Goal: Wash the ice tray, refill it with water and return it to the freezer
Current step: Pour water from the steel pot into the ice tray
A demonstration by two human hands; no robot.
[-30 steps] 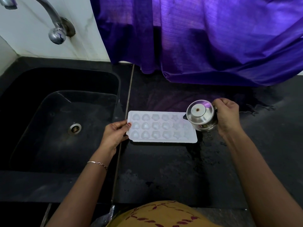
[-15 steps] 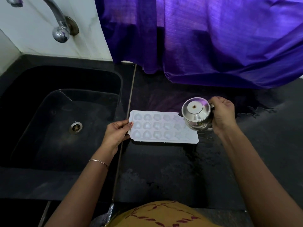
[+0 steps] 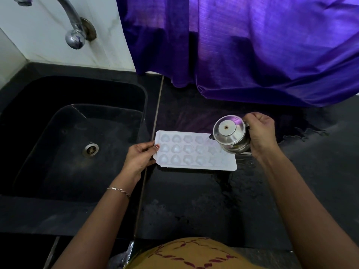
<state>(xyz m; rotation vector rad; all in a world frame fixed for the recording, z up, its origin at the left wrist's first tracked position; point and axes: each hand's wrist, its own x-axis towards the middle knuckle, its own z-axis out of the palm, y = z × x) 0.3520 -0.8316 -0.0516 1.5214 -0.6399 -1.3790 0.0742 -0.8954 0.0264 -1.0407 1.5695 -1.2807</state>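
White ice tray [image 3: 194, 165], heart- and star-shaped cells, lying flat on the wet black countertop [image 3: 194, 200] just right of the sink [image 3: 77, 167]. Left hand [image 3: 138, 159] pinches the tray's left edge, thumb on top. Right hand [image 3: 260, 131] clenches the handle of a lidded steel jug [image 3: 230, 134], tilted, spout over the tray's far right cells. The marking on the jug's side is too blurred to read.

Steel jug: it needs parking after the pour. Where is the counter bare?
The counter is bare between the ice tray and the person, and right of the right hand. Crowded: the tray's ends, with the left hand and the steel jug.
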